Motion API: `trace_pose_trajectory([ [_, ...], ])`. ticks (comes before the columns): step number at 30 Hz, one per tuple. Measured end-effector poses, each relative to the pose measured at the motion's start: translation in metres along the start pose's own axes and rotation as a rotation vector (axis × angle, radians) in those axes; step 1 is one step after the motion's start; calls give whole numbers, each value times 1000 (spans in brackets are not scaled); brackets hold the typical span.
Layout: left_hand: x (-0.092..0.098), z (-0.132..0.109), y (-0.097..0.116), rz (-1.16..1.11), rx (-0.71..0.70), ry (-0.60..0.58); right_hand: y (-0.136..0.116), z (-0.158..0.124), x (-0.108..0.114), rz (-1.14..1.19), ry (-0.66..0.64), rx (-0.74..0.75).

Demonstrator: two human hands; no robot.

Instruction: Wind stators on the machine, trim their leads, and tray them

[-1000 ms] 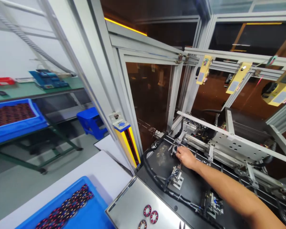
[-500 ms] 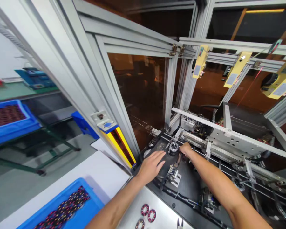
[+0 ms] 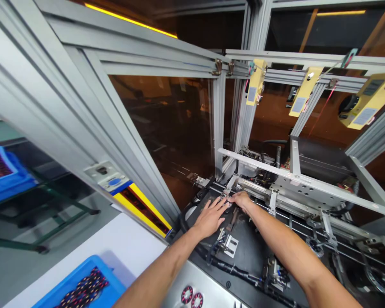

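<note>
My left hand lies open, palm down, its fingers spread and their tips beside a small round metal fixture on the black machine bed. From the other side my right hand reaches the same fixture with its fingers curled at the rim. Whatever those fingers pinch is hidden. The two hands largely cover the fixture. Below them a small metal bracket with slots is mounted on the bed. On the silver front ledge lie ring-shaped parts with red and dark segments.
A blue tray with several ring-shaped parts stands on the white table at lower left. A yellow light-curtain post and an aluminium frame rise left of my arms. Rails and a long white bar cross behind my hands. Yellow units hang above.
My left hand has moved forward to the round fixture. My right hand has shifted left onto its rim, so the fixture is now mostly covered. The view has turned slightly.
</note>
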State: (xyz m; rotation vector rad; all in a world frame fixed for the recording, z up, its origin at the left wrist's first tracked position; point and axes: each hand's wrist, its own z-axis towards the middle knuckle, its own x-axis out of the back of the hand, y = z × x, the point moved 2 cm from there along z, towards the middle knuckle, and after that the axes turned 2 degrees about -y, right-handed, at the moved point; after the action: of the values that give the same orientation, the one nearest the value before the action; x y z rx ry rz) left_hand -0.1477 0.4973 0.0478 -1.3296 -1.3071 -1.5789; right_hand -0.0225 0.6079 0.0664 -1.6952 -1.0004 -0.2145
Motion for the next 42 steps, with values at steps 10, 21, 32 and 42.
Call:
trace_pose_trajectory([
  [10, 4, 5, -2, -31, 31, -82, 82, -168, 111, -334, 84, 368],
  [21, 74, -45, 69, -45, 69, 158, 136, -128, 85, -713, 90, 580],
  [32, -7, 0, 137, -129, -67, 231, 132, -127, 74, -656, 119, 534],
  [42, -38, 12, 143, -114, -172, 33, 147, -84, 82, -273, 62, -62],
])
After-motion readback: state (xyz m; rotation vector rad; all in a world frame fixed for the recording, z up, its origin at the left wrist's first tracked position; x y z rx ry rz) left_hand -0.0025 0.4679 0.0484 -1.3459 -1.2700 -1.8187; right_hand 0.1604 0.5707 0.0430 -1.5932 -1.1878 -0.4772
